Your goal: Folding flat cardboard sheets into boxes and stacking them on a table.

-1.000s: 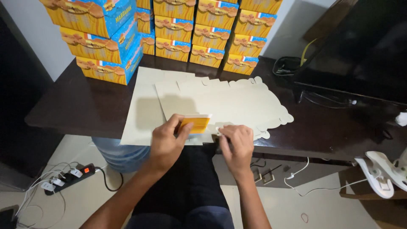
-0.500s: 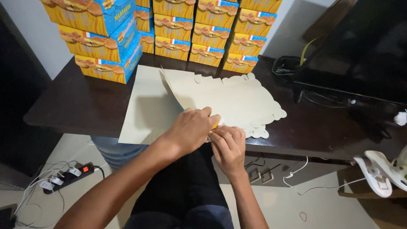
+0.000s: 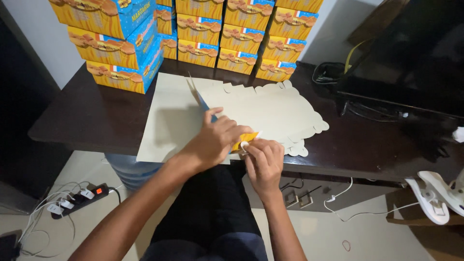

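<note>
Fig.: L hand [image 3: 212, 140] presses die-cut cardboard blank [image 3: 270, 113] flat at counter [image 3: 92, 116] front edge, grip closed on raised flap; R hand [image 3: 263, 159] pinches its orange fold to crease. Finished boxes [image 3: 121, 43] stacked behind.

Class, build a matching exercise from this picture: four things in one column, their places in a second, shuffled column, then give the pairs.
Things:
1. stacked orange and blue boxes
2. power strip
3. flat cardboard cut-out
4. coiled black cable

Places:
A. on the floor, lower left
B. spread on the dark table, under the left hand and right hand
C. at the table's far right, by the wall
D. piled along the table's far edge

Pairs: 1-D, 2-A, 3-B, 4-C
</note>
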